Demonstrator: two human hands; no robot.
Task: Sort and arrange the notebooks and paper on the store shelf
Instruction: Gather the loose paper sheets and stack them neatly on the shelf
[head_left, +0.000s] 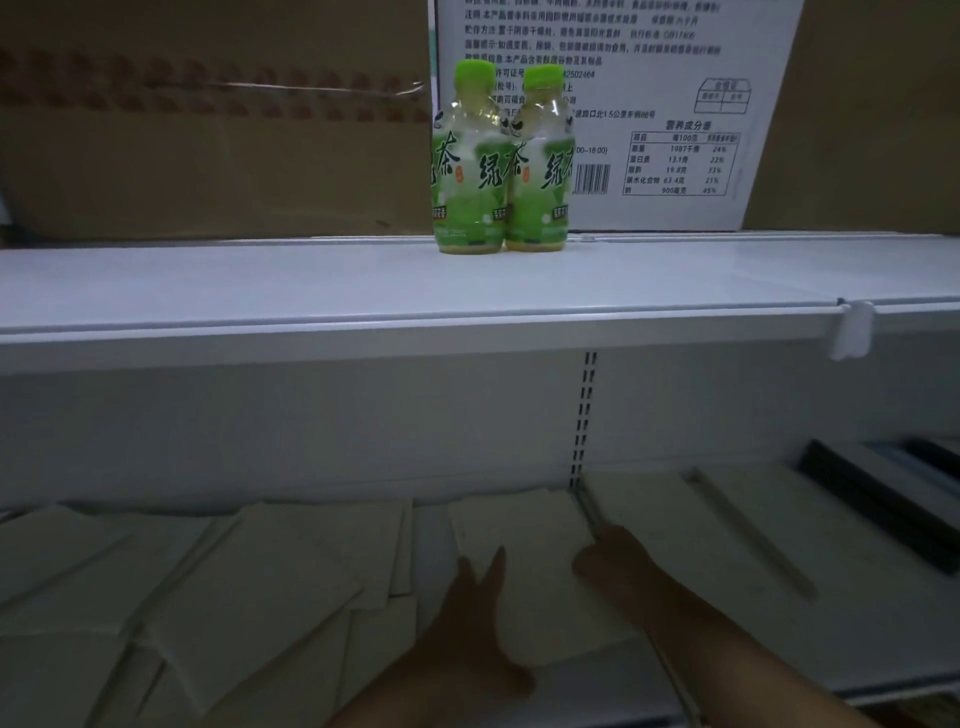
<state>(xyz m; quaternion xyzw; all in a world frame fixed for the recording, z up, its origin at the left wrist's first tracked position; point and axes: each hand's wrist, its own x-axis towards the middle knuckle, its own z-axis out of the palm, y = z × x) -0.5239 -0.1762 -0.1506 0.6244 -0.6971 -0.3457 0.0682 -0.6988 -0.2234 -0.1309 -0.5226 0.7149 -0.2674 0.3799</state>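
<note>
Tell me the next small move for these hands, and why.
Probably slide the pale notebook square: the left hand lies flat on it, the right hand meets its right edge, and neighbouring notebooks lie overlapping, askew.

Two bottles (470, 171) block the middle of the shelf (260, 291); it runs open left and right of them. Cardboard boxes (208, 156) wall off the back behind them. Below them, a tall gap opens over scattered paper (270, 566).
</note>
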